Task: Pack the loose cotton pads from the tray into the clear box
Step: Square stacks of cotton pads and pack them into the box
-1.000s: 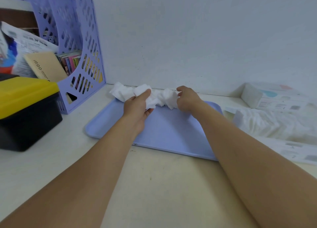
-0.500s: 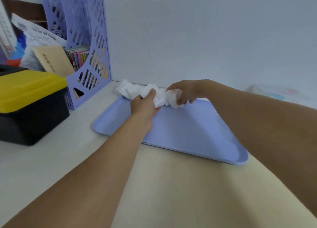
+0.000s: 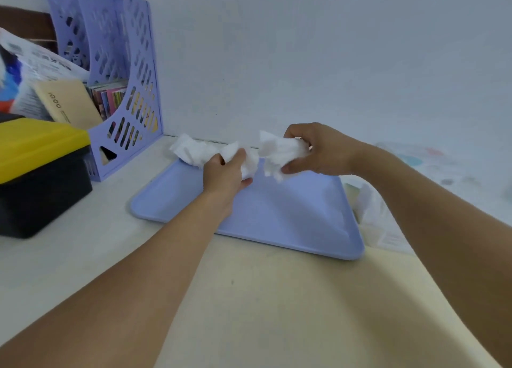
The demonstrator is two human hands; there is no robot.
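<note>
The worktop [image 3: 69,257] holds a blue tray [image 3: 291,215] by the wall; both hands are over its far edge; the left hand [image 3: 224,173] grips one bunch of white cotton pads [image 3: 199,151]; the right hand [image 3: 318,151] squeezes another bunch [image 3: 282,148], lifted off the tray.

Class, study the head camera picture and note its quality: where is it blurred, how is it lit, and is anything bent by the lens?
Head view: soft, even light, no glare, faint shadows under the tray. Wide-angle bending curves the purple file rack and stretches the forearms. The right edge is smeared, so the packaging there is unreadable. The cotton pads in the right hand and the left hand look slightly soft.
</note>
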